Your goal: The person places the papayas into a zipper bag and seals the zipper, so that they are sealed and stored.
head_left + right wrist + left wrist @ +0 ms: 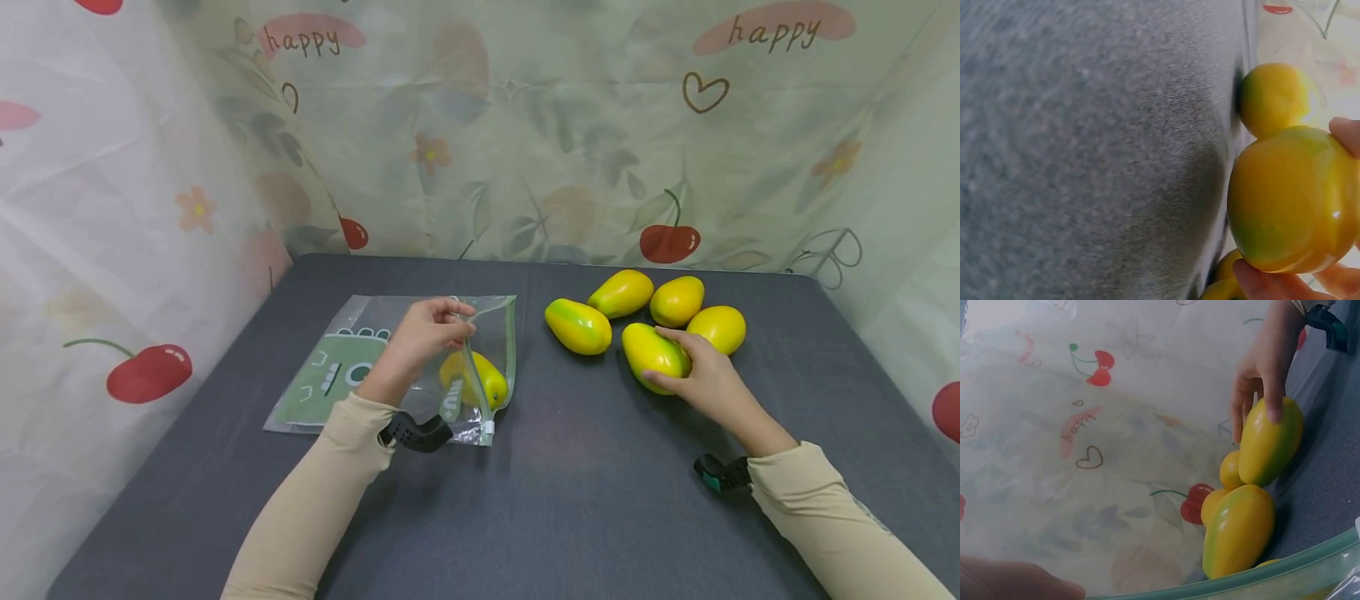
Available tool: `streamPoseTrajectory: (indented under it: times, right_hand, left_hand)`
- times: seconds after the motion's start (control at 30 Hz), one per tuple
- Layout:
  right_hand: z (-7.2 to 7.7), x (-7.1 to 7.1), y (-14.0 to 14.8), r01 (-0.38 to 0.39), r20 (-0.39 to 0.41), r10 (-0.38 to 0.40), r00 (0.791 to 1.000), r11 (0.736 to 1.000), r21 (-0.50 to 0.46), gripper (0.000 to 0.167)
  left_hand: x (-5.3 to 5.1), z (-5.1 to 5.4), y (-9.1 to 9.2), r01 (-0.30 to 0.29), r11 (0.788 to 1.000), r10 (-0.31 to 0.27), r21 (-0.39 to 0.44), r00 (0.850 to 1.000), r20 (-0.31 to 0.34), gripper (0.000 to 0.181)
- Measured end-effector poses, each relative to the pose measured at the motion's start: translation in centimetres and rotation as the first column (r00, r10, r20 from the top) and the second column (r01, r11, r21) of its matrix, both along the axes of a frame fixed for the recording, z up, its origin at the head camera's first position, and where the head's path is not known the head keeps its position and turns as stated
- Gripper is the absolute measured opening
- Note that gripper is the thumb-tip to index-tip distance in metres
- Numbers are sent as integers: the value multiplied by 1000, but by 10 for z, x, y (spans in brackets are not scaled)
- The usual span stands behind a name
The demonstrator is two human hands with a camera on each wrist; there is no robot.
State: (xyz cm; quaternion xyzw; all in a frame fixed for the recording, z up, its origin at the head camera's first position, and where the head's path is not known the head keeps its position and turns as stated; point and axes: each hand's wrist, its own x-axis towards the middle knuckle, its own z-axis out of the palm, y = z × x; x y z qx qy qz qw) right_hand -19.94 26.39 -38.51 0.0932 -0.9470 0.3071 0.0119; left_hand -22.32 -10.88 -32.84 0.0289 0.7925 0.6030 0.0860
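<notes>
A clear zip bag with a green cartoon print lies on the left half of the table. Its mouth faces right and gapes, and one yellow mango is inside. My left hand pinches the upper edge of the bag near the mouth. On the right, my right hand grips a yellow-green mango, thumb on the near side and fingers over the far side. The right wrist view shows this mango close up between the fingers. Whether it touches the table is hard to tell.
Several more mangoes sit grouped behind and beside the held one. The dark grey table ends at a printed cloth hung behind and at both sides. A white slider sits at the bag's near corner.
</notes>
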Motion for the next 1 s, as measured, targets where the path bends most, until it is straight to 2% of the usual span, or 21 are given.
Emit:
streamPoseTrajectory:
  times: [0.57,1.0]
  right_hand:
    - [11,6,-6,9,-118,-14,993,999,-49,75]
    - [21,14,-17,1,-173,-18,985,995,-101,72]
  left_hand:
    - [1,1,0,-10,1000,10,-4,1000,8,27]
    - [1,1,0,-9,1000,9,-8,1000,5,27]
